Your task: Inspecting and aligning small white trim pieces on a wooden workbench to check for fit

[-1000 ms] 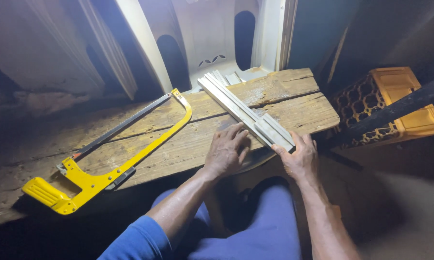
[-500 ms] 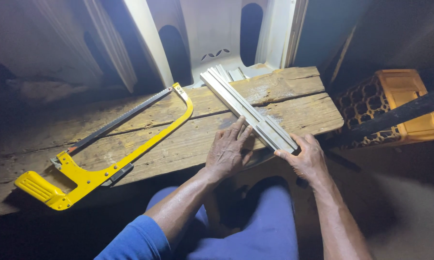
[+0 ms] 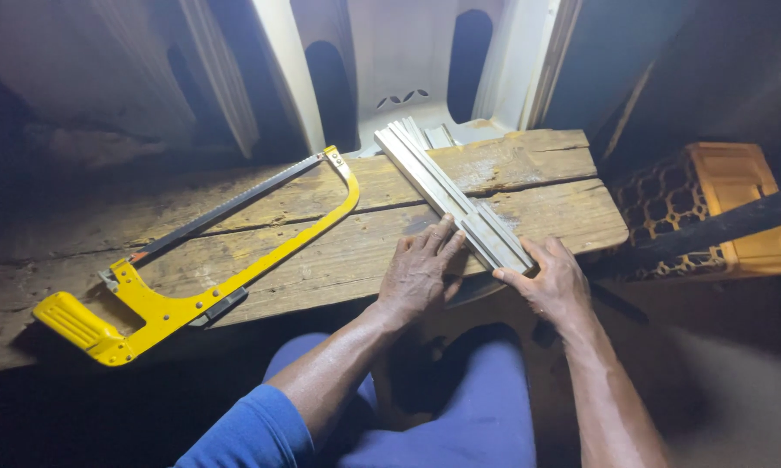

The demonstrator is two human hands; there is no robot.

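Note:
Several grey metal strips (image 3: 447,192) lie bundled diagonally across a worn wooden bench (image 3: 338,251). My left hand (image 3: 418,270) rests flat on the bench with its fingertips touching the left side of the bundle. At the bundle's near end, by the bench's front edge, my right hand (image 3: 550,284) presses against the strip ends with thumb and fingers. A yellow hacksaw (image 3: 191,260) lies flat on the bench to the left, handle toward me, apart from both hands.
A white plastic chair (image 3: 408,78) stands behind the bench. An orange plastic crate (image 3: 719,208) sits on the right, with a dark bar (image 3: 711,230) crossing in front of it. My blue-clad legs (image 3: 460,416) are below the bench edge.
The view has shifted slightly. Both hands stay at the near end of the strips, with only small finger adjustments. The hacksaw has not moved.

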